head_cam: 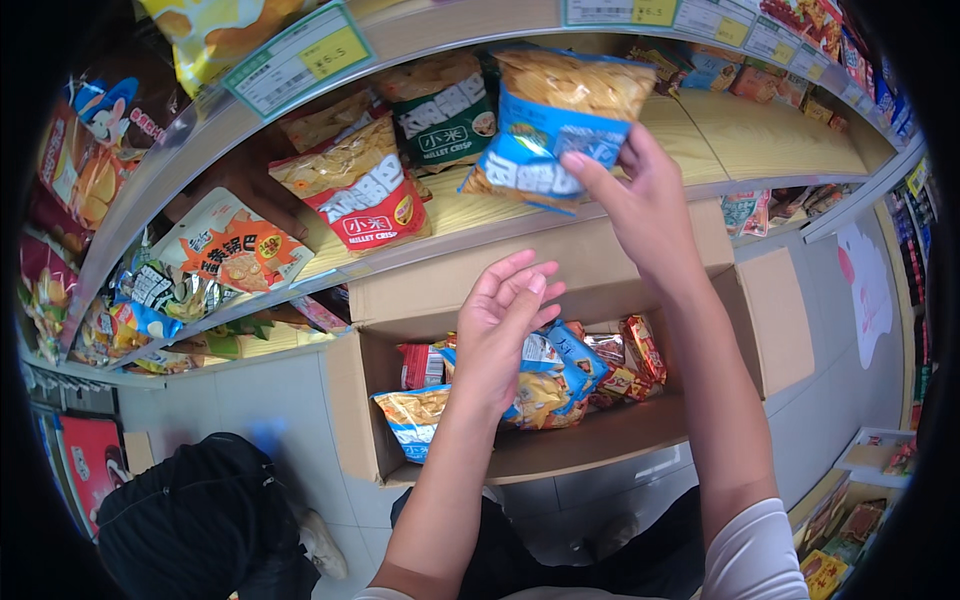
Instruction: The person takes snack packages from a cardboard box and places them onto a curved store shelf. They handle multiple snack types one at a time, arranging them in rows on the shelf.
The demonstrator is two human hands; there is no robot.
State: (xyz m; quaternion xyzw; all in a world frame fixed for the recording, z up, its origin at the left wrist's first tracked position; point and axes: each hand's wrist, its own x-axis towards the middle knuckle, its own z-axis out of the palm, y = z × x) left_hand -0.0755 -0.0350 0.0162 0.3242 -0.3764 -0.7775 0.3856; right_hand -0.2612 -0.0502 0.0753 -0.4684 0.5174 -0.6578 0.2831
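My right hand (pixel 649 199) grips a blue-and-clear bag of millet crisps (pixel 525 142) by its right side, at the front of the wooden shelf (pixel 457 199). My left hand (pixel 502 319) is raised over the open cardboard box (pixel 592 454), its fingers loosely curled and apart with nothing in them. Inside the box lie several snack bags, among them a blue bag (pixel 574 367), red packets (pixel 634 364) and a blue-and-gold crisp bag (pixel 412 420). A red crisp bag (pixel 367 202) and a green crisp bag (pixel 442 120) stand on the shelf, left of the held bag.
Another person in dark trousers (pixel 202 517) is close by at lower left. What looks like a shadowed hand (pixel 281 187) reaches behind an orange-and-white pouch (pixel 232 244). Price labels (pixel 300 60) line the upper shelf edge. Small boxes (pixel 757 79) stand at the shelf's right end.
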